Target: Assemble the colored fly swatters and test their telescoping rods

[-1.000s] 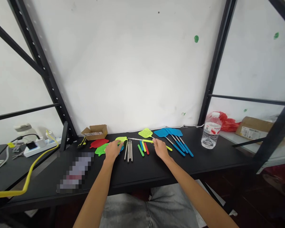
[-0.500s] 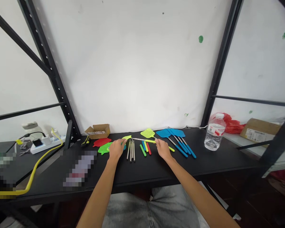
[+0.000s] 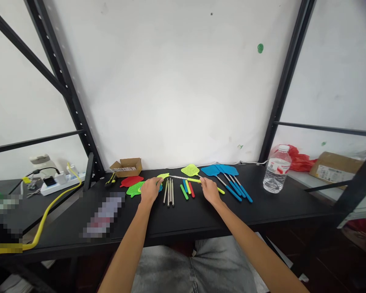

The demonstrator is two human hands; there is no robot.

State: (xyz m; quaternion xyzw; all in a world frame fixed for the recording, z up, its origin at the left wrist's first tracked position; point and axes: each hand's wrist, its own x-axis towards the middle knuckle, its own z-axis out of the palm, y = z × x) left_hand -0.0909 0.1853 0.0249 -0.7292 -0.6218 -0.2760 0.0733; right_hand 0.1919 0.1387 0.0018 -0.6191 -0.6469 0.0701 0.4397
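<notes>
The slim silver metal rod with yellow plastic grip spans between your hands: your right hand wraps closed around it; your left hand pinches a yellow-green plastic swatter head, likely for alignment. Loose silver metal tubes lie just right of your left hand.

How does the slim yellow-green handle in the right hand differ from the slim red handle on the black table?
The yellow-green handle has a thin metal rod extending from one end; the red handle shows none. The yellow-green handle is gripped by the right hand, while the red handle lies loose on the black table. The yellow-green handle runs mostly crosswise; the red handle points more toward the person. Both are slim and stick-shaped.
</notes>
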